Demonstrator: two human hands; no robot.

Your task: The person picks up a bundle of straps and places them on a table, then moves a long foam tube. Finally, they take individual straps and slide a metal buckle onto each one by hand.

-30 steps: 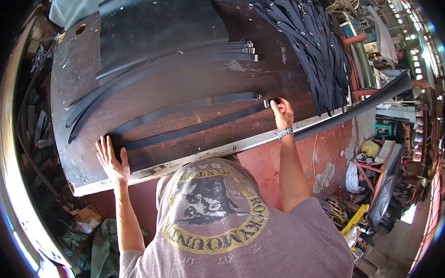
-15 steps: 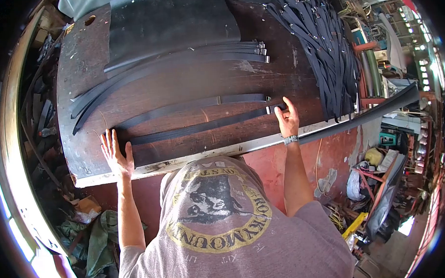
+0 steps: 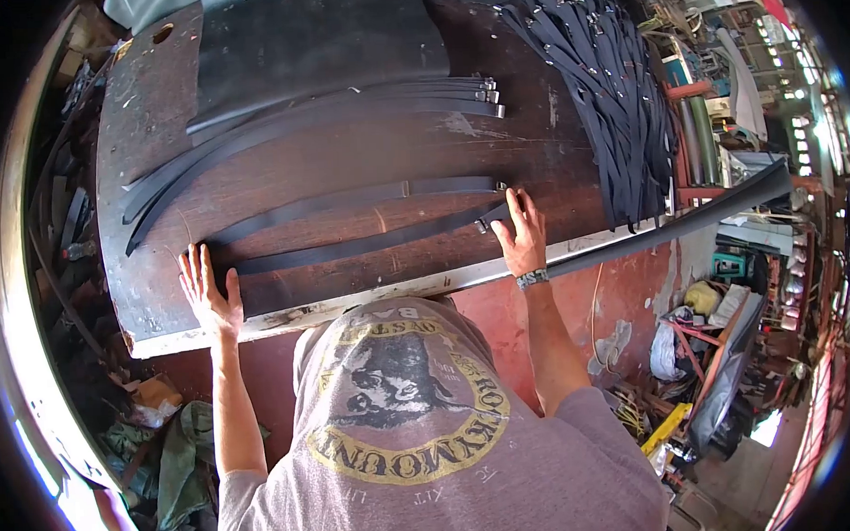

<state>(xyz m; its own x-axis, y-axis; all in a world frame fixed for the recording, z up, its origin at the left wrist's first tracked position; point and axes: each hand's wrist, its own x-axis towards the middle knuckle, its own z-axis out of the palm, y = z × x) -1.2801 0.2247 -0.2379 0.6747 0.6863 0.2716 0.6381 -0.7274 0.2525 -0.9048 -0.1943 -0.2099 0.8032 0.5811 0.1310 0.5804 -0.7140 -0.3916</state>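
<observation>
Two dark belts lie lengthwise on the wooden table. My left hand (image 3: 211,296) rests flat at their left ends, fingers stretched and thumb apart, its fingertips by the nearer belt (image 3: 349,246). At the other end of that belt is my right hand (image 3: 524,236), fingertips touching the strap and the thumb spread beside its metal buckle (image 3: 483,225). The farther belt (image 3: 329,203) curves slightly behind it, its buckled end just beyond my right fingertips. Neither hand is wrapped around anything.
Several buckled belts (image 3: 344,103) lie farther back, partly against a black sheet (image 3: 314,45). A thick heap of belts (image 3: 616,109) hangs over the right side of the table (image 3: 286,303). A long dark strip (image 3: 686,225) juts out past the right edge.
My right hand has moved left and lowered its fingers onto the nearer belt's end. The buckle there now sits tilted below the strap. My left hand stays flat; the whole view shifted slightly.
</observation>
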